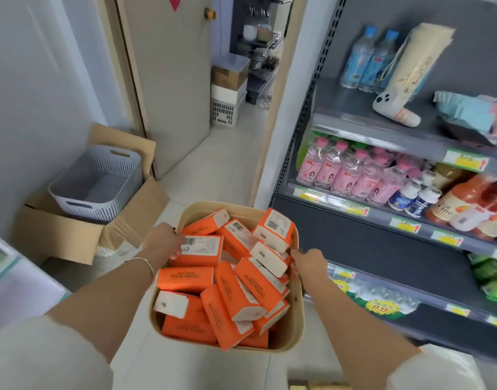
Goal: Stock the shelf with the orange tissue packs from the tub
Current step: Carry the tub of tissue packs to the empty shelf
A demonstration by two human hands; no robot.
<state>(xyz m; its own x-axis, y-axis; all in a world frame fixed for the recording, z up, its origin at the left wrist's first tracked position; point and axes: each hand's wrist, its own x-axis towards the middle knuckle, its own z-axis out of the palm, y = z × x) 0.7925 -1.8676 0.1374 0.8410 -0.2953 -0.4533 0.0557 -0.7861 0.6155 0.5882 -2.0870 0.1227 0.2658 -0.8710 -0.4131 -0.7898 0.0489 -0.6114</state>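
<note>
My left hand (164, 240) and right hand (309, 263) grip the tub (297, 325) at opposite rims, packs (185, 278) heaped between, shelf (368, 243) nearer my right.

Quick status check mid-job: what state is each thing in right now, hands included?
Beige plastic tub: full, held at both sides.
Orange tissue packs: piled loose in the tub, none shelved yet.
Left hand: gripping the tub's left rim.
Right hand: gripping the tub's right rim.
Grey slotted basket: sitting in an open cardboard box.
Beige door: open.
</note>
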